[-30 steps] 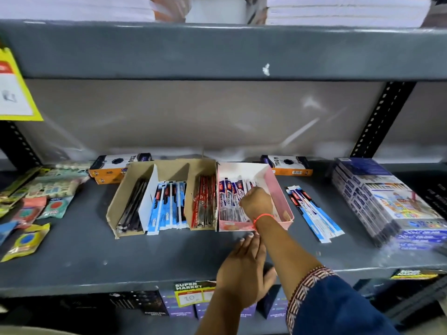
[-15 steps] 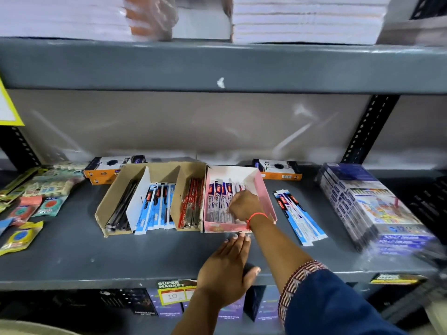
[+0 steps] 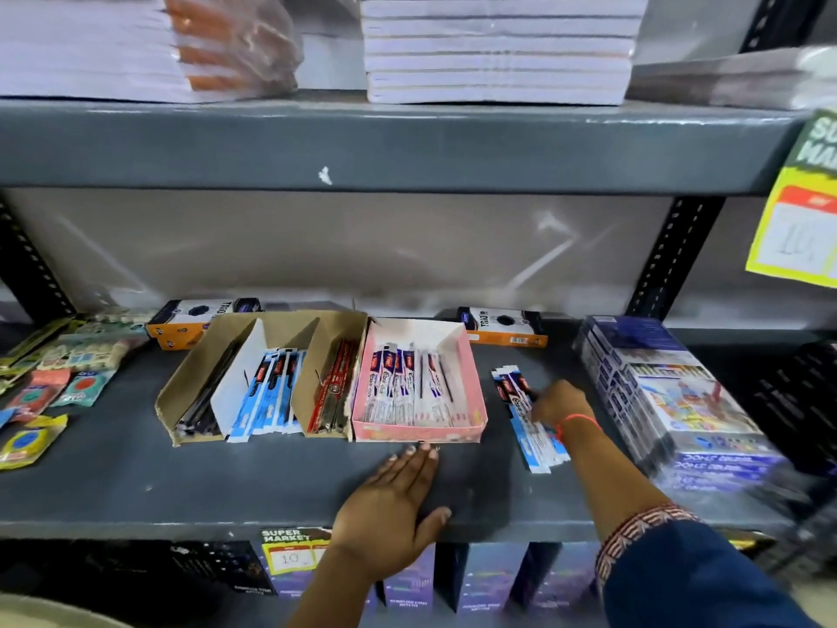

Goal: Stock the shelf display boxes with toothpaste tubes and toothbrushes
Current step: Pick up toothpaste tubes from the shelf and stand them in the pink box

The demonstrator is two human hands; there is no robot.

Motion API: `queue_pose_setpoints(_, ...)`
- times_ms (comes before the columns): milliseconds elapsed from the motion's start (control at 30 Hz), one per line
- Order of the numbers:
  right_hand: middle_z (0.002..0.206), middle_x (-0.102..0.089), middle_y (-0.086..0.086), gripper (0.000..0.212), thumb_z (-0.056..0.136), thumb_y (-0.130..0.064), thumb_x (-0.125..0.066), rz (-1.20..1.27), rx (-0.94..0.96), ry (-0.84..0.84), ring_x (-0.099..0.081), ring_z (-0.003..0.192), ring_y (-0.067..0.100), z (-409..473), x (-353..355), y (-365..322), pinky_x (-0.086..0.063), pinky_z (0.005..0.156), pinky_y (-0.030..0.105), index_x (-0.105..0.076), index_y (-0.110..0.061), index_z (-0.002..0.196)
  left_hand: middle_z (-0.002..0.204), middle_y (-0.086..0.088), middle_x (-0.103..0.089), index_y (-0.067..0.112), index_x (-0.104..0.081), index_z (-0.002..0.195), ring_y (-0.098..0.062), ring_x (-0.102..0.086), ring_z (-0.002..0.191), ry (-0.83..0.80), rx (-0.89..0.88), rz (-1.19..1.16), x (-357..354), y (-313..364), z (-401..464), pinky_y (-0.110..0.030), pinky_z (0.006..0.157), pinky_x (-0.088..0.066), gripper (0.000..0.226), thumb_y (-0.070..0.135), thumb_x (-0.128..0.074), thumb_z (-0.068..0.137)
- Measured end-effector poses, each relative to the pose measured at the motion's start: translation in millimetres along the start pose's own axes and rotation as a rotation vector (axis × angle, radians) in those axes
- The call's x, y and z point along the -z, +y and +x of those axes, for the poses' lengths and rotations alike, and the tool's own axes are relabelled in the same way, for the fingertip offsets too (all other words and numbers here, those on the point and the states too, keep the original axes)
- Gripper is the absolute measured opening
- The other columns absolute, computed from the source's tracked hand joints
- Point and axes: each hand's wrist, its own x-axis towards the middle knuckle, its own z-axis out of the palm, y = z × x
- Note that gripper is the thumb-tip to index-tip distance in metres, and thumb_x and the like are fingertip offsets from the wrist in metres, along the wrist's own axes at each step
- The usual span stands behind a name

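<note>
Shelf (image 3: 136,482), boxes (image 3: 419,428), loose packets (image 3: 527,419)

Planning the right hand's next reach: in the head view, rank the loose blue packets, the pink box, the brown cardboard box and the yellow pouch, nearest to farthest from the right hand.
1. loose blue packets: under the right hand, touching its fingers.
2. pink box: just left of the packets.
3. brown cardboard box: further left, against the pink box.
4. yellow pouch: far left end of the shelf.
</note>
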Motion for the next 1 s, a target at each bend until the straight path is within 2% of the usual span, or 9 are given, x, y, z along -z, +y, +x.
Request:
queue_pose_setpoints(100, 0.12, -0.064, 0.025, 0.031, 0.086, -0.002, -0.052, 0.04, 0.0, -0.026, -0.063, 0.108, 0.036, 5, -1, -4, -0.05, 0.093, 0.039, -0.06, 0.008, 0.114, 0.149, 0.01, 0.001, 0.018, -0.006, 0.149, -0.002, -0.001, 0.136, 0.078, -0.064, -0.027, -2, 0, 0, -0.019, 0.103, 0.016, 0.092, 0.066, 0.016, 0.073)
queue_pose_setpoints(200, 0.12, -0.063, 0.025, 0.032, 0.086, -0.005, -0.051, 0.034, 0.019, -0.022, -0.061, 0.108, 0.037, 5, -4, -8, -0.048, 0.086, 0.035, -0.059, 0.007, 0.115, 0.154, 0.008, 0.007, 0.021, 0.006, 0.148, 0.003, 0.016, 0.127, 0.056, -0.081, -0.032, 0, -2, 1, -0.013, 0.095, 0.023, 0.095, 0.069, 0.017, 0.068)
queue_pose_setpoints(333, 0.121, -0.063, 0.021, 0.041, 0.081, -0.01, -0.065, -0.022, 0.023, -0.045, -0.061, 0.109, 0.035, 2, -10, -11, -0.049, 0.083, 0.033, -0.057, 0.002, 0.119, 0.156, 0.007, 0.007, 0.021, 0.007, 0.148, -0.003, 0.012, 0.137, 0.033, -0.056, -0.031, 1, -3, 0, -0.017, 0.103, 0.016, 0.068, 0.059, -0.013, 0.095)
queue_pose_setpoints(467, 0.119, -0.063, 0.022, 0.044, 0.079, -0.008, -0.069, 0.022, -0.028, -0.083, -0.061, 0.098, 0.032, 5, -10, -12, -0.048, 0.081, 0.032, -0.056, 0.004, 0.119, 0.155, 0.007, 0.008, 0.022, 0.009, 0.148, 0.0, 0.014, 0.133, -0.01, -0.06, -0.052, 2, -3, 1, -0.017, 0.103, 0.013, 0.078, 0.067, 0.0, 0.084)
queue_pose_setpoints(667, 0.083, -0.054, 0.014, 0.017, 0.081, -0.009, -0.068, 0.174, -0.051, -0.094, -0.05, 0.076, 0.024, 0, 0, -7, -0.038, 0.059, 0.025, -0.066, 0.002, 0.094, 0.156, 0.006, 0.006, 0.021, 0.007, 0.148, -0.008, 0.009, 0.139, 0.001, -0.056, -0.07, -1, -5, 1, -0.017, 0.102, 0.014, 0.068, 0.057, -0.017, 0.096)
queue_pose_setpoints(700, 0.073, -0.052, 0.013, 0.009, 0.081, -0.008, -0.068, 0.248, -0.039, -0.078, -0.048, 0.067, 0.024, -1, 4, -8, -0.036, 0.058, 0.025, -0.063, -0.001, 0.077, 0.156, 0.006, 0.005, 0.021, 0.006, 0.148, -0.009, 0.008, 0.14, 0.012, -0.065, -0.067, -1, -5, 1, -0.016, 0.102, 0.015, 0.069, 0.058, -0.016, 0.095)
queue_pose_setpoints(767, 0.051, -0.044, 0.007, 0.027, 0.08, -0.001, -0.068, 0.575, -0.01, -0.106, -0.037, 0.046, 0.018, -5, 11, -8, -0.027, 0.046, 0.023, -0.055, -0.006, 0.057, 0.156, 0.005, 0.003, 0.021, 0.005, 0.149, -0.009, 0.007, 0.14, 0.031, -0.082, -0.045, -2, -5, 1, -0.015, 0.1, 0.018, 0.077, 0.065, -0.007, 0.087)
queue_pose_setpoints(867, 0.038, -0.055, -0.003, 0.02, 0.081, 0.003, -0.064, 0.991, 0.076, -0.234, -0.041, 0.029, 0.004, -34, 24, -21, -0.029, 0.033, 0.012, -0.061, -0.009, 0.065, 0.156, 0.004, 0.001, 0.02, 0.003, 0.149, -0.01, 0.006, 0.14, 0.042, -0.092, -0.04, -3, -5, 3, -0.017, 0.102, 0.015, 0.09, 0.071, 0.005, 0.076)
queue_pose_setpoints(1000, 0.046, -0.067, -0.003, 0.015, 0.082, 0.003, -0.062, 1.175, 0.186, -0.39, -0.054, 0.034, 0.002, -89, 32, -42, -0.042, 0.036, 0.01, -0.065, -0.009, 0.073, 0.156, 0.003, -0.002, 0.018, 0.001, 0.149, -0.01, 0.002, 0.14, 0.063, -0.09, -0.035, -2, -5, 1, -0.019, 0.105, 0.012, 0.089, 0.07, 0.008, 0.077)
